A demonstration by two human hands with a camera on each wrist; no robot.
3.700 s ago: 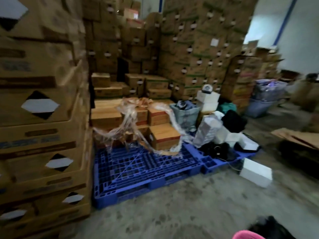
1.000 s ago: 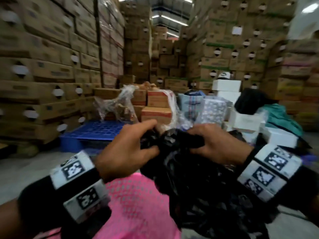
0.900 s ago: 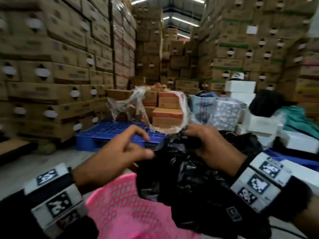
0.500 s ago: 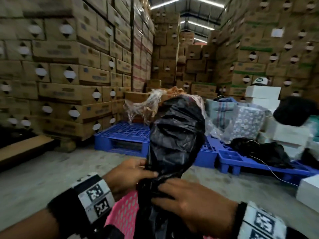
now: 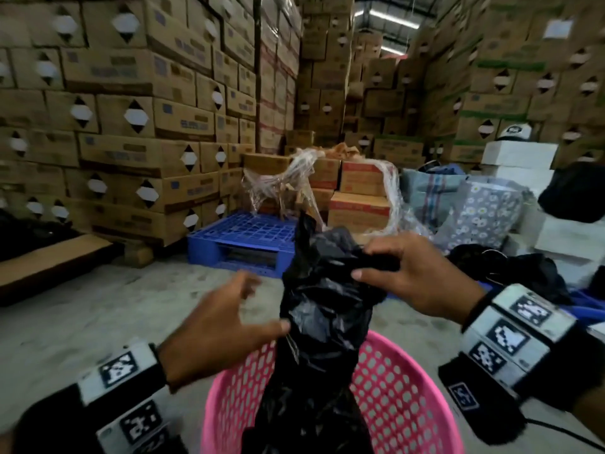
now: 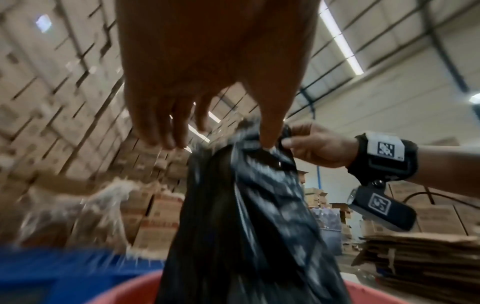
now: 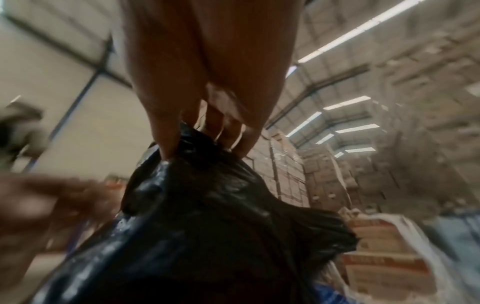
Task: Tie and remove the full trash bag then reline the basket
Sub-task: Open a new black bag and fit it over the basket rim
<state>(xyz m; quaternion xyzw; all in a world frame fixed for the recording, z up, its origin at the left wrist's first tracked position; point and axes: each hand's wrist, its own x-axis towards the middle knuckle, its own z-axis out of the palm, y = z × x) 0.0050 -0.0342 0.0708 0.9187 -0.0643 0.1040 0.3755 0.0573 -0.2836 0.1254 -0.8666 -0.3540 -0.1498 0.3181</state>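
My right hand [image 5: 415, 276] pinches the black trash bag [image 5: 322, 309] top; my left hand [image 5: 226, 326], fingers spread, touches the neck just below. I should cinch there, above the pink basket [image 5: 409, 398].

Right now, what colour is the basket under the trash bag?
Pink basket, perforated; the head view shows it best.

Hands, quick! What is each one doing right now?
Left hand: open, fingers spread, thumb touching the black trash bag.
Right hand: pinching the gathered top of the bag.
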